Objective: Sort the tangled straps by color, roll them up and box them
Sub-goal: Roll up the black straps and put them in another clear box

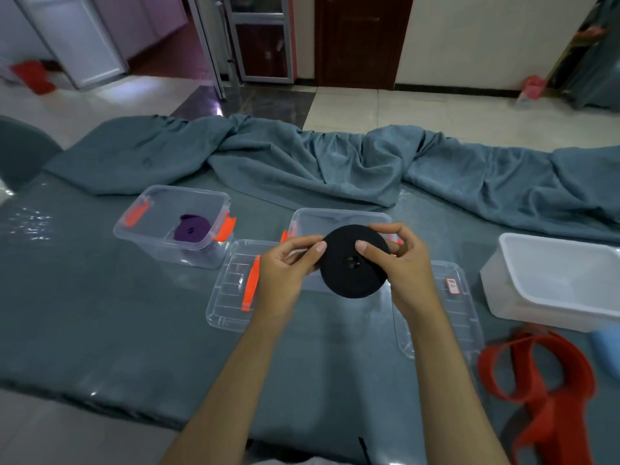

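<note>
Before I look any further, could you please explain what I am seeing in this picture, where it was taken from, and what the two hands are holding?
There is no machine here. A person wears a wide-angle camera on the head, so the single picture looks forward and down at their own bare arms.

Both hands share a grip on a black strap roll, wound into a flat disc: the left hand pinches its left edge, the right hand curls round its right side.

They work over a table under a teal cloth. On it stand a clear box holding a purple strap roll, a second clear box right behind the hands, two clear lids lying flat, and a white tub. A loose red strap lies at the near right, not yet rolled.
</note>
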